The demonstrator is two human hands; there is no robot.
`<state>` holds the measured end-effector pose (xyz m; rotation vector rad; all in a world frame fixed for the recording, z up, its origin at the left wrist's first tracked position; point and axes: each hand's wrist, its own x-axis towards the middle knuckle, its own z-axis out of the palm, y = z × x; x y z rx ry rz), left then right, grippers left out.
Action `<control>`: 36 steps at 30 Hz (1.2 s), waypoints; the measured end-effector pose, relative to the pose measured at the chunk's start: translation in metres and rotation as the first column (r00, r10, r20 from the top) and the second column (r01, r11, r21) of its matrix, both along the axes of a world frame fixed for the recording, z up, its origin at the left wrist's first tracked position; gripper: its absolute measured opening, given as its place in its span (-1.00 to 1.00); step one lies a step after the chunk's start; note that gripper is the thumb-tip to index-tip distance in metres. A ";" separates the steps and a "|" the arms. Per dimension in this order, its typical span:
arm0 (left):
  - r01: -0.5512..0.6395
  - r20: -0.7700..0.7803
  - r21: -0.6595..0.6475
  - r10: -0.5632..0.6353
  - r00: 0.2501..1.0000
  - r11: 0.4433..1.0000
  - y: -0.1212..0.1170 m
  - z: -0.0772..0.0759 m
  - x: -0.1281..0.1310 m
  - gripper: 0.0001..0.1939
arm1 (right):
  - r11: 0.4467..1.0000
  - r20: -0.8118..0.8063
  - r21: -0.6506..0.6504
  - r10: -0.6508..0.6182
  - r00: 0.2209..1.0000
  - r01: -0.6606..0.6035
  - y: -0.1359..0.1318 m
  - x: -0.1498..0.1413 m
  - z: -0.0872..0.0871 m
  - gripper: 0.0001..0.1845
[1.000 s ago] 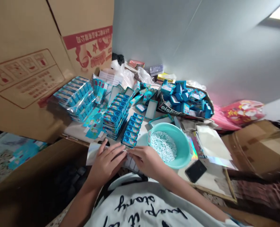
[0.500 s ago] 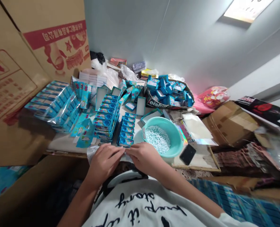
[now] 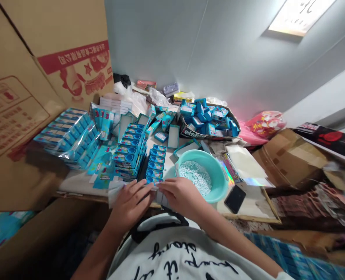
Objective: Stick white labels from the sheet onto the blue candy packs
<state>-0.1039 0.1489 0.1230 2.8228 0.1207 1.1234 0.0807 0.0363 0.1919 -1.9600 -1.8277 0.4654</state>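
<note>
At the table's front edge my left hand (image 3: 133,202) and my right hand (image 3: 184,196) come together, fingertips almost touching. A clear plastic film (image 3: 114,193) runs beneath both hands, and my closed fingers grip it. Just beyond the fingertips is the nearest end of a row of small blue boxes (image 3: 155,165) with round windows. Left of that row stands a taller stack of the same blue boxes (image 3: 125,157). Close to my right hand sits a turquoise basin (image 3: 219,177) holding small white pellets (image 3: 198,175). My fingers partly hide the film.
Film-wrapped blue boxes (image 3: 70,136) stand at the left beside a large carton (image 3: 81,23). An open box (image 3: 190,134) at the back holds loose blue packs. A black phone (image 3: 235,199) lies at the right, near papers (image 3: 242,161) and a brown carton (image 3: 289,155).
The hands have shifted slightly, with the right fingertips now over the nearest blue box's end and more film showing at the left. The whole view has tilted a little.
</note>
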 end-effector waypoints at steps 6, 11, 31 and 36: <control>0.055 0.160 -0.464 0.023 0.987 0.884 -0.052 0.005 0.034 -0.83 | 0.907 -0.331 0.091 -0.362 0.872 0.411 -0.039 0.084 -0.028 -0.70; 0.025 0.225 -0.907 0.432 0.873 0.421 -0.069 -0.011 0.048 -0.91 | 0.693 -0.143 -0.071 -0.719 0.680 0.718 -0.095 0.184 -0.105 -0.52; -0.187 -0.073 -0.968 0.521 0.850 0.170 -0.065 0.019 0.021 -0.11 | 0.953 -0.602 0.047 0.266 0.753 -0.299 0.056 0.005 -0.021 -0.92; -0.036 -0.036 -0.999 0.609 0.792 -0.012 -0.060 0.005 0.013 -0.34 | 0.988 -0.780 0.121 0.152 0.607 -0.092 0.068 -0.003 -0.030 -0.84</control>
